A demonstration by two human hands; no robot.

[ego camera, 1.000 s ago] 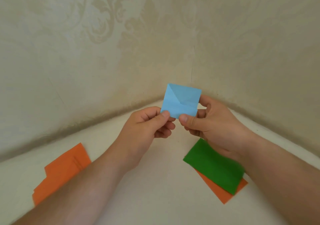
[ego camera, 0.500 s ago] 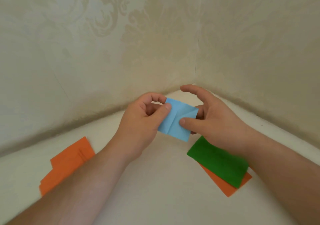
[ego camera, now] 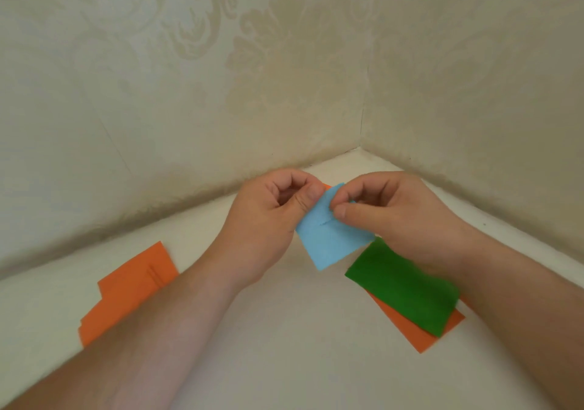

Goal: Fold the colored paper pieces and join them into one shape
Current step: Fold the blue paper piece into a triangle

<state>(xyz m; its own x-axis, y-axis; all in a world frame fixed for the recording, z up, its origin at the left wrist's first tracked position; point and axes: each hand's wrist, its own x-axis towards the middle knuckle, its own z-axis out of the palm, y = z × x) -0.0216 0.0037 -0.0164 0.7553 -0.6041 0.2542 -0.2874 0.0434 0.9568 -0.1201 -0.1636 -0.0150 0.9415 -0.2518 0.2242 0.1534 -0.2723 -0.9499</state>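
Blue paper (ego camera: 331, 242) is the piece being worked on right now, held up off the white surface (ego camera: 284, 330) pretty much in the corner where the two patterned walls (ego camera: 221, 77) meet. It's folded into a smallish tilted shape with a crease or slit line running across its middle, and its lower corner points down toward the surface.

Both hands are on its top edge. The left hand (ego camera: 268, 216) pinches the upper left part of the blue paper, thumb flat on the front and the other fingers curled behind. The right hand (ego camera: 392, 216) pinches it just right of that, thumb tip pressed at the crease line and index finger curled over the top edge. The two thumbs are close together, nearly touching. There's a tiny sliver of orange peeking out behind the blue paper's top edge next to the left thumb; can't tell what it belongs to.

Just below and right of the blue paper, a green paper (ego camera: 404, 289) lies flat on the surface, partly under the right wrist. It sits on top of an orange paper (ego camera: 420, 333) that sticks out along its lower side.

Well off to the left of the blue paper, beyond the left forearm, there's an orange stack (ego camera: 126, 292) lying on the surface, edges a bit staggered, with a short crease mark near its upper end.
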